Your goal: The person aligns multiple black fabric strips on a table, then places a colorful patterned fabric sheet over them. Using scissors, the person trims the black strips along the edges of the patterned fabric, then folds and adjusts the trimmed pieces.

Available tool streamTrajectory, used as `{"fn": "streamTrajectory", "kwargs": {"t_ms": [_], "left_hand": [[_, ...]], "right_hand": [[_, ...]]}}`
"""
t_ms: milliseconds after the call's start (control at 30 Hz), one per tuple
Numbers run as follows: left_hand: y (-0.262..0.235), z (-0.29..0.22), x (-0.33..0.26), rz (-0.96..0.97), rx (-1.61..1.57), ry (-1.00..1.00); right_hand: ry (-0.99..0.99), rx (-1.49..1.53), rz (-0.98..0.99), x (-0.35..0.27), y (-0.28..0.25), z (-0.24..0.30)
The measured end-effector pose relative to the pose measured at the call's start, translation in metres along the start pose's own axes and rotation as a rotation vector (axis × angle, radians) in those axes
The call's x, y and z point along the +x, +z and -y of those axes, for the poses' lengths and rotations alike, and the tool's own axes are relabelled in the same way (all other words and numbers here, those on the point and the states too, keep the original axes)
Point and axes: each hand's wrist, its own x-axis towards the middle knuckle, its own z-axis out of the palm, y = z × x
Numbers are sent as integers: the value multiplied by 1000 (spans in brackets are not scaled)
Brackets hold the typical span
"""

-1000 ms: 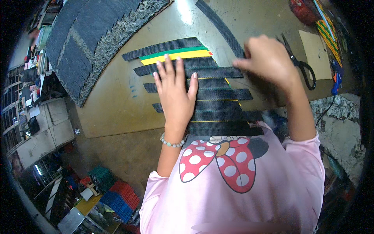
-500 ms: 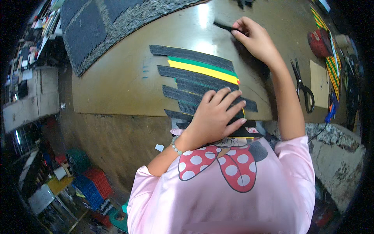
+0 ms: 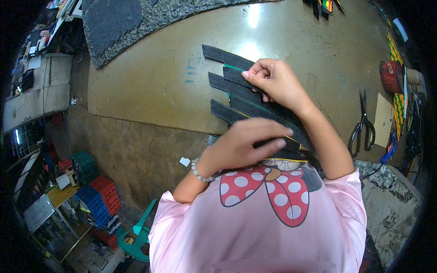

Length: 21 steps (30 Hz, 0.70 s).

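Dark ribbed fabric strips lie side by side at staggered lengths near the table's front edge. Thin green and yellow edges show between some of them. My right hand pinches a short black strip between thumb and fingers, laid over the upper part of the row where a bit of green shows. Over the row's near end is my left hand, smeared by motion, its thumb apart from its fingers and nothing visible in it. Whether it touches the strips I cannot tell.
Black-handled scissors lie at the right beside a tan card. Past them are a red roll and striped woven bands. A rough grey slab covers the far left, and more strips sit at the far edge.
My right hand has brought the black strip from the far side down onto the row, over the green and yellow band. My left hand has shifted off its flat press on the strips.
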Motion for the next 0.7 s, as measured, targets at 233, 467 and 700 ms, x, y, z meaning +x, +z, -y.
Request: {"fn": "streamTrajectory", "kwargs": {"t_ms": [233,467,700], "left_hand": [[-51,31,11,-668,566,-212],[-51,41,7,-632,657,-211],[-51,41,10,-631,638,-221]], "right_hand": [[-61,31,-9,-4,1,-5],[-135,9,-64,-7,3,-5],[-102,-33,-62,-6,5,-3]]}}
